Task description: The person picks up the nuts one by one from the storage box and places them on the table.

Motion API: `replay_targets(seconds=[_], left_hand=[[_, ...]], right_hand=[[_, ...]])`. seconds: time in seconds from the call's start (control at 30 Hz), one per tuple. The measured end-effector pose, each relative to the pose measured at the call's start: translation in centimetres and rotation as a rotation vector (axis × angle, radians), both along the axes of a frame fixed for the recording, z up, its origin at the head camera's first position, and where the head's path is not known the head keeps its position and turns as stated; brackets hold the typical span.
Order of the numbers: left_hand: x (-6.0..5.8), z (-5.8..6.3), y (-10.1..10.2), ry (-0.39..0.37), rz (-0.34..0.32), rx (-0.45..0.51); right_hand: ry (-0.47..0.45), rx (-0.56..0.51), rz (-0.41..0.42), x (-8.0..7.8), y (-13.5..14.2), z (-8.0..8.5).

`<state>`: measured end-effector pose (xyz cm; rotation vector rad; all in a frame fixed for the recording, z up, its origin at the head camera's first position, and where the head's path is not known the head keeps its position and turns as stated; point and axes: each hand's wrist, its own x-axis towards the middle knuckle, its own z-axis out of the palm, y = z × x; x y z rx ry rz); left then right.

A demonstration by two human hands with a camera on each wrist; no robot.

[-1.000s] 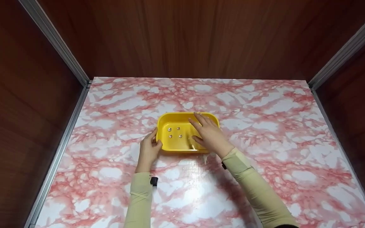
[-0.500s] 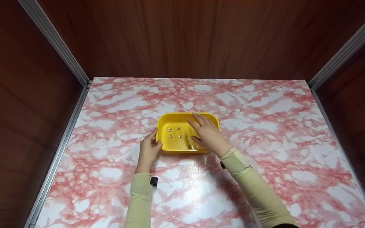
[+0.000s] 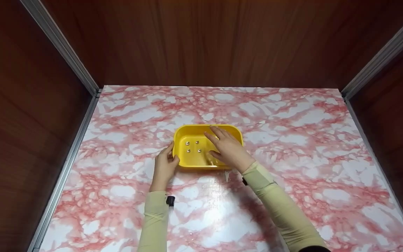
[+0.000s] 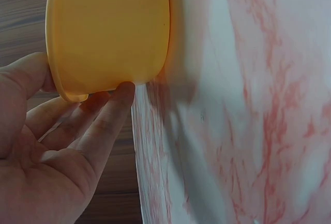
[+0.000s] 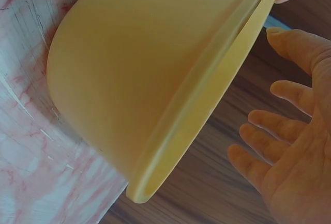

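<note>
Left grip (image 3: 164,166) has hold of the yellow tray (image 3: 194,167), thumb at the rim, fingers against the end wall. And over to the right grip (image 3: 231,150): fingers extended and spread above the tray's other end, nothing seen in its grasp! So the tray sits between the two, resting on the tabletop (image 3: 292,140). Stiff, smooth plastic by the look of it, probably light, likely to slide if nudged; the rim at either end seems the place to take it. Inside, just right of the left grip, four small shiny pieces (image 3: 197,142) lie apart. Hard and slick, one would judge, apt to skitter on any tilt, best pinched singly. What's out of sight? Some left fingertips, behind the end wall. Tray floor beneath the right grip, covered, so no telling what lies there. And those pieces, too tiny to identify. Beyond both grips, the tabletop runs back to a dark wood-grained panel (image 3: 201,45), its top cut off.
</note>
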<state>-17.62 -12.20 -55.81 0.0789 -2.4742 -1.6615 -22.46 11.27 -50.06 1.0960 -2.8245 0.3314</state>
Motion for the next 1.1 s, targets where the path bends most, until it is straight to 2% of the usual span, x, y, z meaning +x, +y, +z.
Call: replay_targets(seconds=[0.53,0.93,1.1], left_hand=[[-0.1,-0.1,-0.1,0.052,0.009,-0.031],[0.0,0.0,-0.1,0.029,-0.017,0.004],[0.1,0.1,-0.1,0.025,-0.016,-0.011]], right_hand=[[0.015,-0.018,0.038,-0.7,-0.7,-0.1],[-0.028,-0.045,0.062,-1.2,-0.8,0.0],[-0.03,-0.054,0.07,-1.3,-0.9,0.1]])
